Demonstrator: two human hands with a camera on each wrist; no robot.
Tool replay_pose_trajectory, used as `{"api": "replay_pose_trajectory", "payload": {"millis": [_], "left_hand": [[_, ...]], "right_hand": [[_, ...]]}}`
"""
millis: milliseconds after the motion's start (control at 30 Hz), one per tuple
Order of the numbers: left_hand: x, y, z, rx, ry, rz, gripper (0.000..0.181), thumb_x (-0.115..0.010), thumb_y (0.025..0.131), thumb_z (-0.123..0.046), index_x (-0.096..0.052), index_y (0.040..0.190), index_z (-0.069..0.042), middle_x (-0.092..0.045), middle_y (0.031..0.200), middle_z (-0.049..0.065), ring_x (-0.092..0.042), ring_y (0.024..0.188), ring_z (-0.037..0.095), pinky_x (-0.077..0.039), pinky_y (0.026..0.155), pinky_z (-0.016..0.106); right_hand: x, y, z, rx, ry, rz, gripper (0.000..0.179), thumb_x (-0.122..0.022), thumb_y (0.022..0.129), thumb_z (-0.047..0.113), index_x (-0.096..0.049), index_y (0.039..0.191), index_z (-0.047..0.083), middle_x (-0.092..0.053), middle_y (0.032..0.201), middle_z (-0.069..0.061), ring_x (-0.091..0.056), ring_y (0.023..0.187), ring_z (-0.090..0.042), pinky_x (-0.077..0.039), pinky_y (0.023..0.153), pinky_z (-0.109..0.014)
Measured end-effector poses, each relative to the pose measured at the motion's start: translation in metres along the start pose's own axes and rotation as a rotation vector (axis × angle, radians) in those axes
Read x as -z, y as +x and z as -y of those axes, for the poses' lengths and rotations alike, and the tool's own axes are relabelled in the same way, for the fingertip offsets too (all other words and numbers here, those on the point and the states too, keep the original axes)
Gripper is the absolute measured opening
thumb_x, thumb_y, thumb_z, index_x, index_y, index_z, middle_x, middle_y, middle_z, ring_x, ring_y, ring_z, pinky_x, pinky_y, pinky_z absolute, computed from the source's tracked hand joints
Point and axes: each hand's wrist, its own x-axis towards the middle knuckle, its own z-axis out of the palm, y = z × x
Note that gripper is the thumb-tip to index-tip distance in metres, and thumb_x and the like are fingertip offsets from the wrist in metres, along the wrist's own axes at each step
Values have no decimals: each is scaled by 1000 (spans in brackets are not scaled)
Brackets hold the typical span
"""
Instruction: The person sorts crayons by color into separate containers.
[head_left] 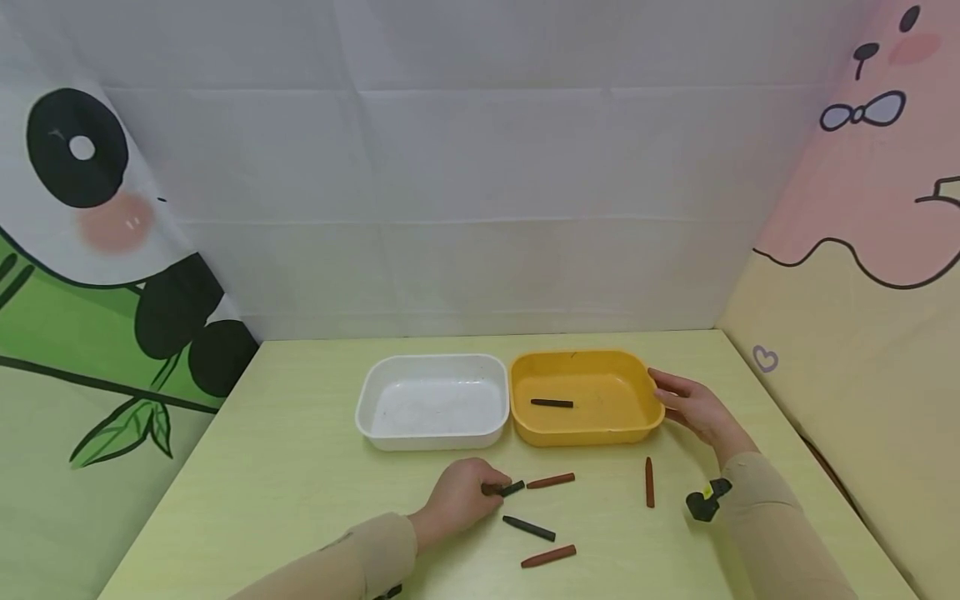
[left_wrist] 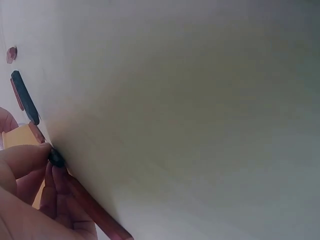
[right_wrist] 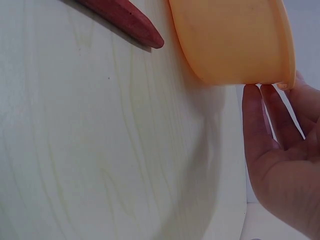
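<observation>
My left hand (head_left: 461, 497) pinches a black crayon (head_left: 513, 488) between thumb and fingertips, low over the table. In the left wrist view only the dark end of this crayon (left_wrist: 56, 159) shows. A brown crayon (left_wrist: 100, 210) lies at the same fingers, partly hidden by them in the head view. At the far right my right hand (head_left: 701, 414) touches the outer right side of the yellow tray (head_left: 585, 437), its fingers fairly straight. The right wrist view shows fingertips against the wall and rim of the tray (right_wrist: 235, 45). One black crayon (head_left: 552, 403) lies inside the tray.
A white tray (head_left: 431, 443) stands left of the yellow one, almost touching it. On the table lie a black crayon (head_left: 529, 528) and reddish-brown crayons (head_left: 551, 481), one near the front (head_left: 548, 557) and one upright in the view (head_left: 649, 482) below the yellow tray.
</observation>
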Motion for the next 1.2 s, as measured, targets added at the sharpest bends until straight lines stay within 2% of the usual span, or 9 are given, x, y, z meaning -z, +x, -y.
{"api": "replay_pose_trajectory", "payload": {"millis": [167,433,633,833,900,1067,1200], "left_hand": [[-1,2,1,14,-30,-7,20,-78,77,0,-81,95,-8,-71,84,-5,-59,76,2,-51,70,22],[0,4,0,37,-138,-37,22,-76,77,3,-80,96,-6,-70,83,-3,-57,75,3,-50,67,21],[-2,7,0,16,-161,-85,23,-77,77,3,-81,96,-9,-70,81,-5,-58,73,3,-49,66,20],[1,9,-4,10,-223,-111,23,-76,78,4,-81,97,-8,-70,82,-4,-59,74,5,-51,66,21],[2,9,-4,2,-240,-125,23,-75,78,5,-80,97,-7,-70,82,-4,-59,74,6,-52,65,22],[3,10,-5,-51,-248,-173,23,-75,77,5,-80,97,-5,-70,82,-3,-59,73,5,-52,62,21],[3,13,-8,-27,-264,-164,22,-76,78,4,-80,98,-6,-71,83,-2,-58,73,4,-52,63,21]], "right_hand": [[1,2,-1,0,-12,5,60,-52,104,15,-24,153,-3,-18,158,-29,-50,125,-19,-51,94,-24],[0,3,0,-1,1,1,59,-51,105,14,-24,154,-3,-20,158,-28,-45,133,-29,-49,98,-28],[1,3,-1,0,-5,3,59,-51,105,15,-23,154,-3,-20,158,-28,-44,134,-29,-49,97,-27],[2,4,-4,-10,-1,-6,59,-52,105,15,-24,154,-1,-20,158,-26,-50,126,-16,-50,96,-25],[2,4,-4,-10,1,-2,59,-51,105,15,-24,154,-2,-19,159,-26,-49,127,-18,-50,96,-26],[1,3,-3,-5,-3,3,59,-51,105,15,-23,154,-2,-19,158,-27,-41,136,-32,-49,98,-28],[2,3,-3,-6,1,-3,59,-52,105,16,-24,154,-2,-19,158,-27,-48,131,-25,-50,96,-27]]}}
